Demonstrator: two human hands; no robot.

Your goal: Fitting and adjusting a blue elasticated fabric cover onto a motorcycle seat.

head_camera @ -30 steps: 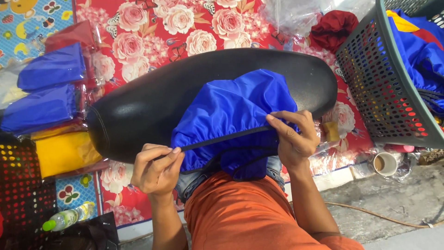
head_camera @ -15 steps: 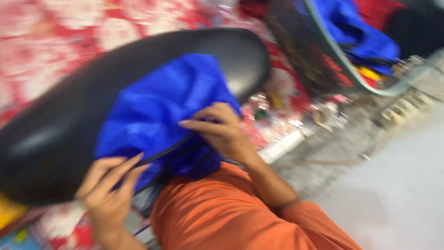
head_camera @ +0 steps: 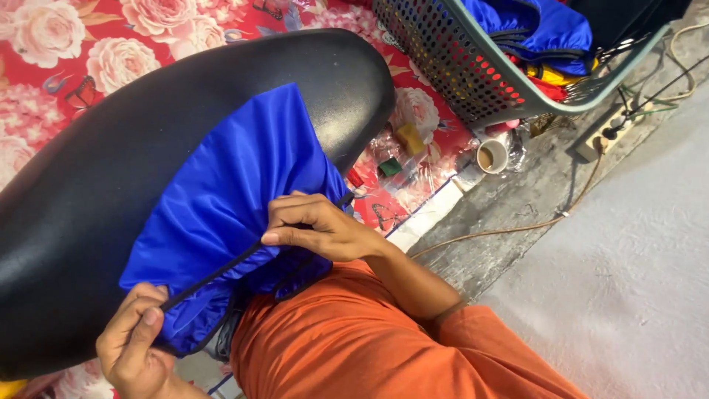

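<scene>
Both hands pinch the thin black elastic edging (head_camera: 214, 273) of a soft, slippery blue fabric cover (head_camera: 221, 199): left hand (head_camera: 133, 347), right hand (head_camera: 317, 225); the hem looks the best hold.

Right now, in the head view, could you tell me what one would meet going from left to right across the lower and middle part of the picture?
left hand pinching the black cord → blue fabric cover on the black seat → right hand → paper cup → power strip
</scene>
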